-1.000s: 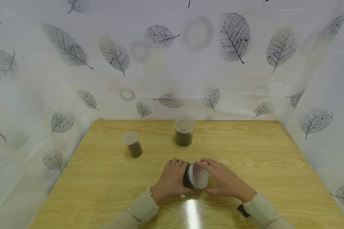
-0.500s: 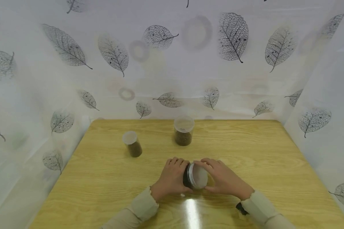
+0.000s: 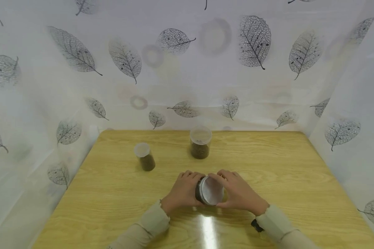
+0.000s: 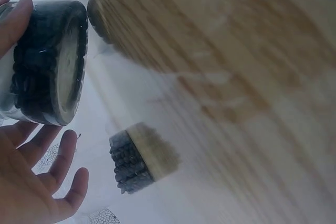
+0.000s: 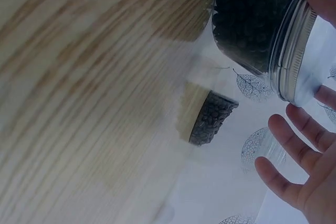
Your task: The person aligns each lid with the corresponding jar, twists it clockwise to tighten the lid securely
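A clear jar (image 3: 198, 194) of dark beans is held tilted in front of me, its silver screw lid (image 3: 212, 191) facing right and up. My left hand (image 3: 182, 192) grips the jar's body between thumb and fingers; in the left wrist view the jar's base (image 4: 68, 72) is turned away from the palm. On the other side my right hand (image 3: 241, 193) holds the lid at its rim, thumb below and fingertips above in the head view. The right wrist view shows the ridged lid edge (image 5: 296, 51) near spread fingers, and the beans (image 5: 254, 19) packed inside.
Farther back on the wood-grain table (image 3: 283, 166) stand a wide lidded jar (image 3: 200, 148) with dark contents and, to its left, a narrower one (image 3: 147, 160). A leaf-printed white curtain (image 3: 190, 79) encloses the back and sides. A small black object (image 3: 257, 225) sits at the right cuff.
Both hands and the jar have shifted slightly left. The lid faces more toward the head camera than before. The two jars at the back stand where they were.
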A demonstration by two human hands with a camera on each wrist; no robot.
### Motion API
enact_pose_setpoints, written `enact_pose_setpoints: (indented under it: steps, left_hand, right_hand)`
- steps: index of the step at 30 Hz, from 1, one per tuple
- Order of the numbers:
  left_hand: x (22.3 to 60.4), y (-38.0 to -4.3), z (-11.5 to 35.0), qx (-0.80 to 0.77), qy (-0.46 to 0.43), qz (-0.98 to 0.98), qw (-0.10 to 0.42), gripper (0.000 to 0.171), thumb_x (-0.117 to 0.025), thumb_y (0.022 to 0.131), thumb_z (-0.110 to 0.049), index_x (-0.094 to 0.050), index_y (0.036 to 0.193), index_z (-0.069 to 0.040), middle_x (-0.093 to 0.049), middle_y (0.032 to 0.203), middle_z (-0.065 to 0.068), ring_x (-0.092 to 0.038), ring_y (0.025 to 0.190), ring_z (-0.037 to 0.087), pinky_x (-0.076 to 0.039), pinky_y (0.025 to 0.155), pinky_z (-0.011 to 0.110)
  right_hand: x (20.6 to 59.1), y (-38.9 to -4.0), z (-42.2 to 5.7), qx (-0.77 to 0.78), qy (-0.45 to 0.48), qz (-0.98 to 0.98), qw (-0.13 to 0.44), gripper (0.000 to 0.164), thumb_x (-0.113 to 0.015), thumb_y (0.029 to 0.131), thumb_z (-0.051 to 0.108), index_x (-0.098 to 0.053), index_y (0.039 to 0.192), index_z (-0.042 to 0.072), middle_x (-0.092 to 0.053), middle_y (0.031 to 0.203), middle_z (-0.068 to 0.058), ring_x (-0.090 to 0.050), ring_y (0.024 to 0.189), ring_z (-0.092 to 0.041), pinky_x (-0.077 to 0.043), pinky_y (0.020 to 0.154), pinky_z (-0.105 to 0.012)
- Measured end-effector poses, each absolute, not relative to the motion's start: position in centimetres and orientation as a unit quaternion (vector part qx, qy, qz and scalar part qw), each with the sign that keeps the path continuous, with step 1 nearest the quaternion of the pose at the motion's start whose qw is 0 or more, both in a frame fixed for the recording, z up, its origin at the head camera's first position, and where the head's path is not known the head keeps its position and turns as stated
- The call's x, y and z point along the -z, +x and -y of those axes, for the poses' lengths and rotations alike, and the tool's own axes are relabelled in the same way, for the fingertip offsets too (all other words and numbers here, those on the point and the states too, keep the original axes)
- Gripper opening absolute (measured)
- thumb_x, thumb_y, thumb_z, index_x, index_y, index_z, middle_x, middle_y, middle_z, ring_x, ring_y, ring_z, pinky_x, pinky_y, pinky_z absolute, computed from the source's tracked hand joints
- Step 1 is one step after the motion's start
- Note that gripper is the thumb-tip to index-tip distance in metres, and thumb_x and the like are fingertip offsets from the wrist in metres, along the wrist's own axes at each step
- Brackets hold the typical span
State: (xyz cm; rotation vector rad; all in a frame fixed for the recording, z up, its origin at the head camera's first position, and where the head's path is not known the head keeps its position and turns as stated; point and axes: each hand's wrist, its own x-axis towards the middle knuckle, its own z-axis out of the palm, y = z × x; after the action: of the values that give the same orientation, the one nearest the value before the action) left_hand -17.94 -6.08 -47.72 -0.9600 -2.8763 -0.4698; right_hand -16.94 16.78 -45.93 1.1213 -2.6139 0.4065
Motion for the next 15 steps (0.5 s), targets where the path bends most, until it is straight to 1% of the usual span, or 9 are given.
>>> enact_pose_setpoints:
  steps: [6,10,15]
  left_hand:
    - [47.8,-17.8,6.1,0.158,-0.306,0.938,0.036,0.093,-0.083,0.051,-0.061,-0.051,0.127,-0.019,-0.06,0.12,-0.005,-0.052,0.105,0.015,-0.043,0.091,0.038]
    - [47.8,-17.8,6.1,0.159,-0.3,0.94,0.035,0.093,-0.083,0.051,-0.061,-0.05,0.128,-0.019,-0.06,0.121,-0.005,-0.052,0.105,0.016,-0.043,0.092,0.039]
    - [47.9,-17.9,6.1,0.16,-0.3,0.94,0.04,0.093,-0.083,0.051,-0.06,-0.049,0.128,-0.019,-0.06,0.12,-0.005,-0.052,0.105,0.016,-0.043,0.092,0.039]
  right_hand:
    - [46.4,-16.7,-16.2,-0.137,0.365,0.907,0.162,0.096,-0.084,0.049,0.057,-0.051,0.13,0.016,-0.055,0.103,0.003,-0.053,0.096,-0.011,-0.049,0.083,-0.039]
    - [46.6,-16.4,-15.9,-0.124,0.342,0.914,0.181,0.095,-0.081,0.049,0.064,-0.054,0.125,0.014,-0.057,0.1,0.002,-0.055,0.093,-0.013,-0.048,0.077,-0.038]
    - [47.0,-16.1,-15.5,-0.113,0.31,0.925,0.19,0.095,-0.074,0.051,0.073,-0.055,0.121,0.012,-0.061,0.103,-0.002,-0.058,0.094,-0.016,-0.047,0.077,-0.039]
